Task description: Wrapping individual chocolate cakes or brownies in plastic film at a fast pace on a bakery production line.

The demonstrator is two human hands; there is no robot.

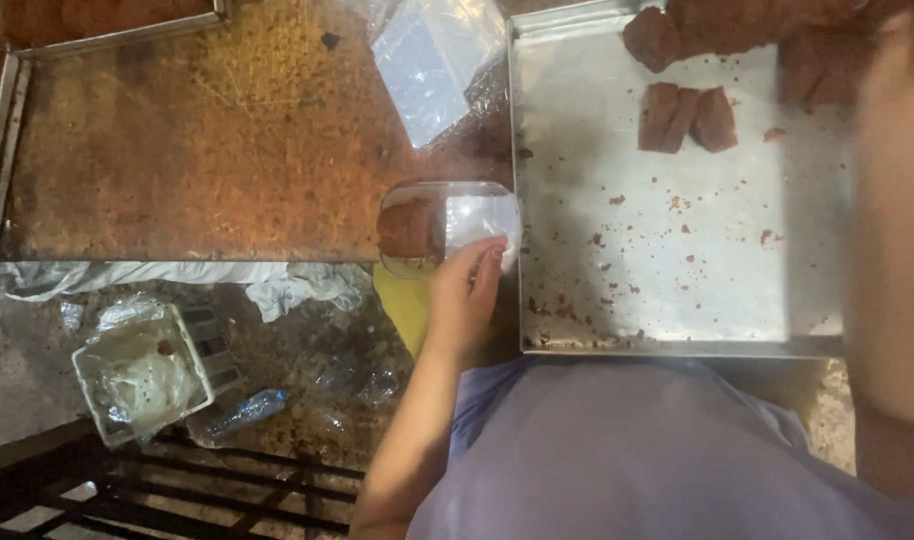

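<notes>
Flanking crumb-strewn steel tray [677, 260], rusty worktop [227, 140]

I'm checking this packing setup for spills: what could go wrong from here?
1. The clear container with a brown piece inside seems to sit at the edge of the brown surface, steadied only by the left hand; it might tip off.
2. The right arm reaches over the metal tray near the brown slices and could knock them.
3. Crumbs scattered on the tray may get into packs.

A rusty metal tabletop [227, 150] carries a steel tray [677, 290], a clear plastic bag [432, 60] and 1 clear container [447, 225].
</notes>
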